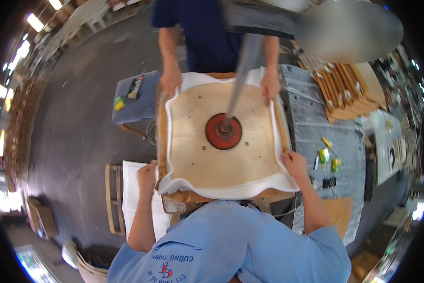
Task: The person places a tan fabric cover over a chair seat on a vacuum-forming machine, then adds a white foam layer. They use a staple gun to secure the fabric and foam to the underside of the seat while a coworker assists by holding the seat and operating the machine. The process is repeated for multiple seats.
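In front of me lies a square wooden seat panel [188,127] with small holes. White padding [216,192] curls up around its edges, and a brown cover [283,129] shows outside the padding. A red round press disc [213,137] on a metal rod bears on the panel's middle. My right hand [295,167] is closed on the brown cover at the right edge, near the front corner. My left hand [146,179] is a fist beside the left front corner; what its fingers hold is hidden.
Across from me a co-worker's hands [171,81] touch the far edge of the padding. A blue padded stool [136,108] with tools stands left. On the right, a plastic-covered table [311,127] carries stacked brown pieces [346,89], yellow-green small items and a board.
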Demonstrator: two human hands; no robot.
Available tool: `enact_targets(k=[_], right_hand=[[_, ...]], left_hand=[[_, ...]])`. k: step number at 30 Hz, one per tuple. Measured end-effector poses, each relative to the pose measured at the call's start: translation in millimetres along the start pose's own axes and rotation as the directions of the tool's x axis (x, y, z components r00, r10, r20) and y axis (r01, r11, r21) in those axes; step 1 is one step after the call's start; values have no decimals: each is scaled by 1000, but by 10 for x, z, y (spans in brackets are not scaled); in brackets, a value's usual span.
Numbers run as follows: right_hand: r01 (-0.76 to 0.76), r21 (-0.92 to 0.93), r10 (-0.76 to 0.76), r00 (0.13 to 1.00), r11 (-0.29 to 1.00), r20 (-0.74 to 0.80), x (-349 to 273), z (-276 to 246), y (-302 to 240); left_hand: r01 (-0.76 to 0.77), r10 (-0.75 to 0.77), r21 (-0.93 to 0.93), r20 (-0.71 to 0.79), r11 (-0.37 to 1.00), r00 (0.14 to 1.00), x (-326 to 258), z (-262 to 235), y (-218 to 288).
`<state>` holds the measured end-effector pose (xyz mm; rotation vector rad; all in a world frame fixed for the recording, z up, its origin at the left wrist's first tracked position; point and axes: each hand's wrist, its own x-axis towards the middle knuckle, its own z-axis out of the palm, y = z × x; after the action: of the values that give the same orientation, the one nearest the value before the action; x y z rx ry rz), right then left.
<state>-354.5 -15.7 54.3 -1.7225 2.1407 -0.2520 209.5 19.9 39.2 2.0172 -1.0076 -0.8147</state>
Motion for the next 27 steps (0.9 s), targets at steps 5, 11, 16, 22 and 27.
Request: enact_targets(k=[5,11,16,22,27], right_hand=[[139,240,-84,970,961,-227,140,-339,-375],[450,319,-381,889,834,-255,498,298,-1040],[641,117,-601,758,759,-252,190,629,-993],[595,79,-575,798,800,-181,86,668,-774],[593,109,-574,802,798,-165,-58,781,-793]], left_hand=[[-176,176,-40,-19,983,984,346,-106,546],[-499,421,217,323,839,848,344,1162,992],[-842,736,280,408,462,540,183,1247,557],[-884,623,317,627,343,467,-106,1273,519],[-888,645,310,610,340,460,-99,1256,418]])
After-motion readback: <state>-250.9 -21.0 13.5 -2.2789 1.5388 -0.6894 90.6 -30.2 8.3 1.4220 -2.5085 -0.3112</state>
